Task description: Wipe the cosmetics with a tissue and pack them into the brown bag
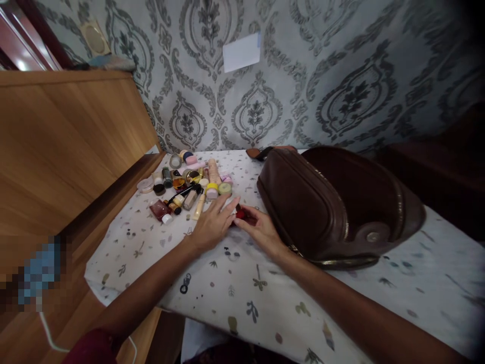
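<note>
My right hand [261, 230] is closed around a small red bottle [240, 214] with a dark cap, low over the cloth. Beside it is my left hand [214, 222], fingers stretched out and the tips close against the bottle; whether they press on it is hidden. Left of the hands lies a loose group of cosmetics: a yellow-capped jar [212, 190], a pale green jar [225, 188], a cream tube [199, 206], a pinkish tube [214, 172] and a dark red bottle with a white cap [159, 210].
A large dark brown leather bag [303, 202] lies on the table's right side, close to my right forearm. The patterned white tablecloth [235, 283] covers the table. A wooden panel [76, 151] borders the left side, and a patterned wall [257, 106] rises behind.
</note>
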### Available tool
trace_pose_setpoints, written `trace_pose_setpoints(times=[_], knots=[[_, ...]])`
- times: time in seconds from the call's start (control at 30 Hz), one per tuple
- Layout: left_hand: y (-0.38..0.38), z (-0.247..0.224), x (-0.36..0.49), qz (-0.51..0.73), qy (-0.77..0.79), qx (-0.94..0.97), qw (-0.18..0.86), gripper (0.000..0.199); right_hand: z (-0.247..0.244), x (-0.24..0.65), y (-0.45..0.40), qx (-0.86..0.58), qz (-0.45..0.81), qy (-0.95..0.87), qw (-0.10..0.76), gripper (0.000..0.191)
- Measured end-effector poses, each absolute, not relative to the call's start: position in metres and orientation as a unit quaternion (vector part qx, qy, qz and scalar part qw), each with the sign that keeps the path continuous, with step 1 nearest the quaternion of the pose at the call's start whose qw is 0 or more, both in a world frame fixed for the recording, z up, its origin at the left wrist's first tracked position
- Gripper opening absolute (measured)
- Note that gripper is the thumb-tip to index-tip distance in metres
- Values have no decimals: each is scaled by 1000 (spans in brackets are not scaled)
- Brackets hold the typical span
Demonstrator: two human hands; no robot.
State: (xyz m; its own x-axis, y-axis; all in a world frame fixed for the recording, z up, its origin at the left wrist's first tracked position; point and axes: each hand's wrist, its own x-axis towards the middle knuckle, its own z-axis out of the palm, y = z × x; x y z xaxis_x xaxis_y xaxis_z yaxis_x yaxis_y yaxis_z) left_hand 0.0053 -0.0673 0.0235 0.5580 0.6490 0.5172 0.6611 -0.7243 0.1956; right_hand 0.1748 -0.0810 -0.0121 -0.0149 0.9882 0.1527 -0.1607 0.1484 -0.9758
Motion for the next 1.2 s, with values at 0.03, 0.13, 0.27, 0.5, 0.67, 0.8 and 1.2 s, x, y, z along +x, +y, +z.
trace_pose_setpoints(times=[0.03, 0.13, 0.27, 0.5, 0.67, 0.8, 1.2], knots=[[-68, 23, 5, -286, -350, -891, 37, 43, -10, 175, -82, -409, 510, -495, 573, 49], [-70, 22, 2, -294, -286, -909, 80, 43, -5, 174, -86, -390, 544, -464, 581, 45], [-73, 19, -2, -333, -287, -897, 38, 46, 3, 170, -92, -335, 619, -402, 586, 42], [-74, 16, -7, -426, -398, -772, -254, 55, 13, 166, -99, -263, 660, -388, 587, 31], [-64, 15, -7, -461, -380, -617, -512, 60, 13, 167, -100, -262, 653, -446, 553, 37], [-61, 20, -8, -457, -334, -506, -651, 62, 10, 171, -99, -287, 625, -496, 530, 48], [-67, 34, -19, -400, -356, -679, -503, 42, -1, 170, -96, -361, 561, -531, 522, 56]])
